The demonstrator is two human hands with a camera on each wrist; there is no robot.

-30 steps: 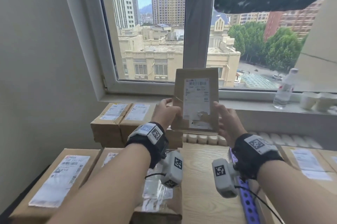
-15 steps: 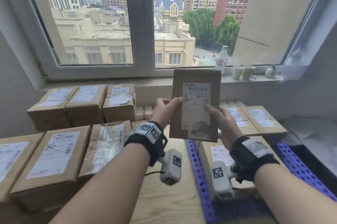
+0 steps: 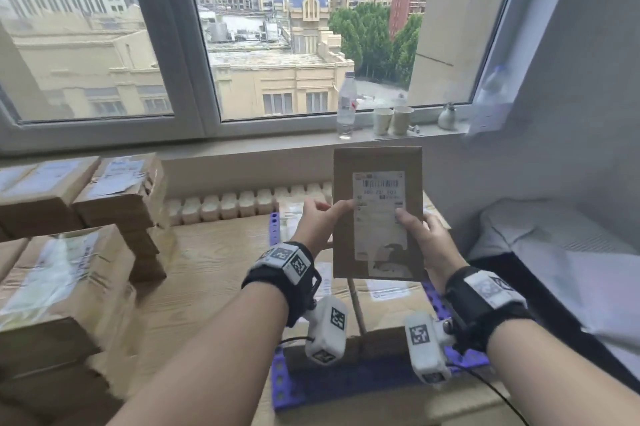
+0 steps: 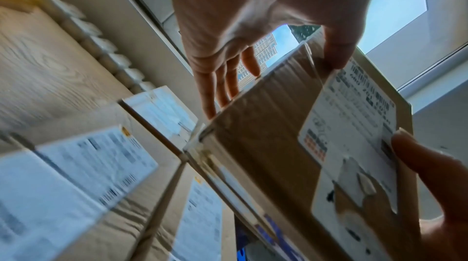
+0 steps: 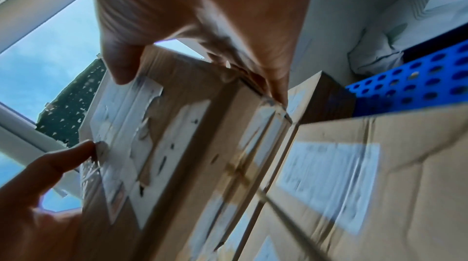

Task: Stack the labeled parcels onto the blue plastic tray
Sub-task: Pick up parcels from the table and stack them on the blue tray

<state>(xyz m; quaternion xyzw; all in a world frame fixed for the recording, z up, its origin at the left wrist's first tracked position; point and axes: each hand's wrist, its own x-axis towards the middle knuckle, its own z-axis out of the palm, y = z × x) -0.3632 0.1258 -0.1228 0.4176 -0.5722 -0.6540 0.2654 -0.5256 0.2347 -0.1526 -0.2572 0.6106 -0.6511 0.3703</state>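
Both hands, left [image 3: 317,226] and right [image 3: 427,241], gripping upright parcel [image 3: 378,214] by its sides, above tray [image 3: 332,382] holding parcels.

Black wristbands [image 3: 280,273] carry white marker-tagged camera pods [image 3: 327,330].

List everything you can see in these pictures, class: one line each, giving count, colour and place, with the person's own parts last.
Flat brown cardboard parcel with white label: one, held upright above the tray.
Blue perforated plastic tray: one, on the table, holding parcels.
Brown labelled parcels on the tray: at least two.
Brown labelled parcels stacked at left: several.
Wooden table: one, light.
Clear plastic bottle: one, windowsill.
Paper cups: two, beige, windowsill.
Left hand: grips the parcel's left edge.
Right hand: grips its right edge.
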